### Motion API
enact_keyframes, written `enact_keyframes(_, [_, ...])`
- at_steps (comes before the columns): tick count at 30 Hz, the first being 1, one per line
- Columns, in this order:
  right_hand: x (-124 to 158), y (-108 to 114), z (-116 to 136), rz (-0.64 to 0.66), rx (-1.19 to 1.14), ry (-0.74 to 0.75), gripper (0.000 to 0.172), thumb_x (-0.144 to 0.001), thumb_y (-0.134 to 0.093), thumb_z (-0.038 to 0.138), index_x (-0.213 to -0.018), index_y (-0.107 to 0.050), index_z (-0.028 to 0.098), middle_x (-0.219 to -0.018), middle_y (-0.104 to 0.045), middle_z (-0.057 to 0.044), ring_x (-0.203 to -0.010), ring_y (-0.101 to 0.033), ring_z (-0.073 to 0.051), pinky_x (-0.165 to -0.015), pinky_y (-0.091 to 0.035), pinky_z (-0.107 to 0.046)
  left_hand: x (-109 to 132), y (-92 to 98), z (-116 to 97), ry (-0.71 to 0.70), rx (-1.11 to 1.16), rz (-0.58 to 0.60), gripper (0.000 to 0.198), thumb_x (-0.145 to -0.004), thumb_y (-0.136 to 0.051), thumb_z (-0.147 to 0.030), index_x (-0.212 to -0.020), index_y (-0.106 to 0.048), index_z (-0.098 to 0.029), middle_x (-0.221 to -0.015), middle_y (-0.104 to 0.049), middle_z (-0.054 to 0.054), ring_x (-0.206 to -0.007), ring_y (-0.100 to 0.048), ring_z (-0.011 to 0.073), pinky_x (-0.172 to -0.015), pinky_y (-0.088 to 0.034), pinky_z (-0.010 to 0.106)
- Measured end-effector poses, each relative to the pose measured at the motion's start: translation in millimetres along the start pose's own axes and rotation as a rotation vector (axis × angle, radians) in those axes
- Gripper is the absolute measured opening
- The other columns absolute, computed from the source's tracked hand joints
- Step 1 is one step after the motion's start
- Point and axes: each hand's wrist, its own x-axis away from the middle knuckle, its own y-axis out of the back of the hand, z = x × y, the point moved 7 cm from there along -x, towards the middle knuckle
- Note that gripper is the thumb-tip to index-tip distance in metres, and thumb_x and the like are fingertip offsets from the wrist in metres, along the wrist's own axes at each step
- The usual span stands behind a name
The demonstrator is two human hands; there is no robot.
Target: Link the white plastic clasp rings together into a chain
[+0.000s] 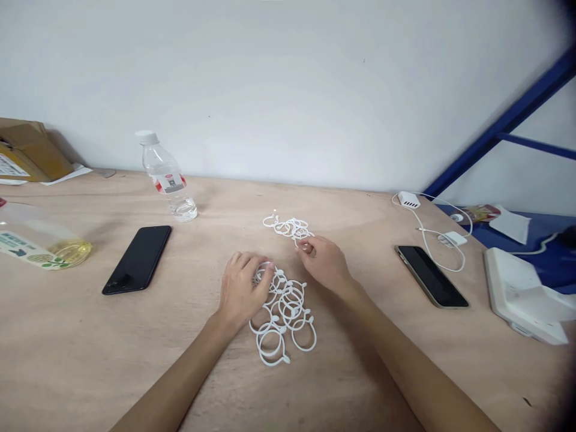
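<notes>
Two groups of thin white plastic rings, each ring with a small tab, lie on the wooden table. The nearer, larger pile of rings [292, 300] spreads between my forearms. My left hand [245, 282] rests at its upper left edge, fingers curled and thumb bent in around a ring, partly hidden by the hand. Farther back is a smaller cluster of rings [288, 226]. At its near right end, my right hand [326, 259] pinches a ring [297, 242] between thumb and forefinger; its other fingers are folded and partly hidden.
To the left are a black phone [138, 259], a water bottle [168, 180], a lying bottle with yellow liquid [45, 240] and a cardboard box [33, 150]. On the right are another phone [432, 277], a white charger with cable [408, 200] and a white stand [526, 294]. A wall stands behind.
</notes>
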Motion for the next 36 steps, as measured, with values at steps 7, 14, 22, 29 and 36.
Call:
enact_keyframes(7, [-11.4,-7.1,-11.4,0.022,0.227,0.152,0.019,-0.086,-0.047,0.017,-0.087,-0.066,0.018,-0.090,-0.064,-0.009,-0.092,-0.053,-0.022,-0.084,-0.040,-0.033,2.3,1.1,0.3,0.005,0.032,-0.039,0.022,-0.085,-0.055,-0.030,-0.098,-0.070,-0.020,-0.101,-0.060,0.008,-0.093,-0.054,0.0228,-0.086,-0.046,0.041])
enact_keyframes(14, [5.6,-5.8,3.3,0.071,-0.511,-0.037,0.020,-0.084,-0.052,0.037,-0.084,-0.059,0.018,-0.078,-0.059,-0.002,-0.072,-0.053,-0.016,-0.068,-0.043,-0.029,2.1,1.9,3.6,0.044,0.087,-0.031,0.025,-0.090,-0.048,-0.032,-0.105,-0.063,-0.018,-0.103,-0.062,0.008,-0.099,-0.055,0.0231,-0.090,-0.044,0.040])
enact_keyframes(22, [47.3,-34.1,50.3,0.329,-0.865,-0.046,0.025,-0.085,-0.057,0.044,-0.085,-0.060,0.019,-0.072,-0.056,0.002,-0.063,-0.047,-0.011,-0.059,-0.039,-0.023,2.8,-4.3,-1.0,0.021,0.269,0.120,0.031,-0.091,-0.042,-0.041,-0.097,-0.059,-0.016,-0.081,-0.060,0.005,-0.076,-0.054,0.0193,-0.071,-0.045,0.033])
enact_keyframes(29, [40.8,-22.9,38.0,0.209,-0.923,-0.128,0.025,-0.080,-0.062,0.041,-0.089,-0.067,0.018,-0.080,-0.065,-0.003,-0.074,-0.057,-0.016,-0.068,-0.045,-0.028,3.0,-4.6,-1.8,-0.023,0.288,0.116,0.027,-0.090,-0.041,-0.037,-0.088,-0.058,-0.015,-0.071,-0.054,0.002,-0.068,-0.049,0.0169,-0.064,-0.041,0.029])
enact_keyframes(36, [34.7,-31.2,46.3,0.245,-1.014,-0.088,0.022,-0.079,-0.064,0.038,-0.085,-0.071,0.018,-0.082,-0.069,-0.004,-0.078,-0.062,-0.016,-0.071,-0.048,-0.028,6.0,-11.3,-5.5,-0.079,0.293,0.193,0.037,-0.091,-0.036,-0.047,-0.084,-0.055,-0.016,-0.072,-0.050,0.002,-0.069,-0.046,0.0175,-0.064,-0.040,0.030])
